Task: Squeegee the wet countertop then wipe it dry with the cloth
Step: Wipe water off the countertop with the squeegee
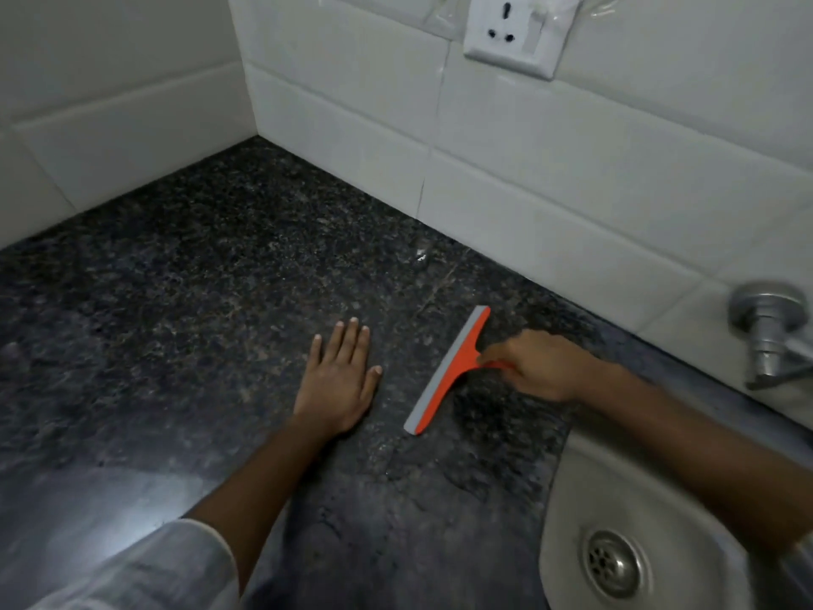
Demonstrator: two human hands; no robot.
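An orange squeegee (453,369) with a grey rubber blade rests blade-down on the dark speckled granite countertop (198,279), its blade running from near the back wall toward me. My right hand (539,367) grips its orange handle from the right side. My left hand (338,380) lies flat on the countertop, fingers together, a short way left of the blade. The stone looks glossy with a sheen at the near left. No cloth is in view.
A steel sink (585,486) with its drain (616,565) sits at the lower right, just beyond the squeegee. A chrome tap (767,341) juts from the white tiled wall (550,178). A wall socket (517,33) is mounted above. Tiled walls meet in a corner at the back left.
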